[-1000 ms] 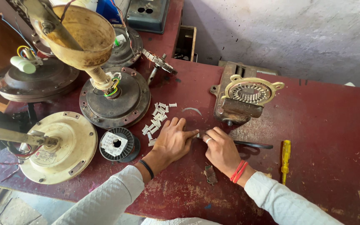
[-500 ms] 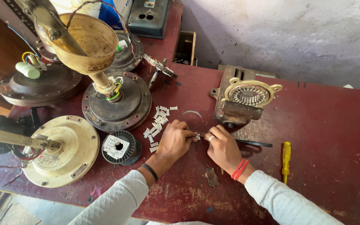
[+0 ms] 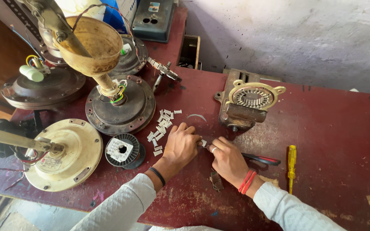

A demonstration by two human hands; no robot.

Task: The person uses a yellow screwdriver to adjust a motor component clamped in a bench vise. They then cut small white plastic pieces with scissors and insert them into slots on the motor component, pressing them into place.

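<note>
Two hands meet at centre frame on the red table (image 3: 322, 128): left hand (image 3: 180, 145) and right hand (image 3: 228, 160), fingertips pinched together on a small white strip (image 3: 203, 143) btwn them. More white strips (image 3: 161, 126) lie scattered just upper left of the left hand. Red-handled pliers (image 3: 260, 159) under the right hand, yellow screwdriver (image 3: 291, 164) further right, wire spool (image 3: 124, 150) at left

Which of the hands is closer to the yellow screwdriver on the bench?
Right. The right hand lies just left of the yellow screwdriver, near the red-handled pliers; the left hand is farther left, by the white paper bits.
</note>
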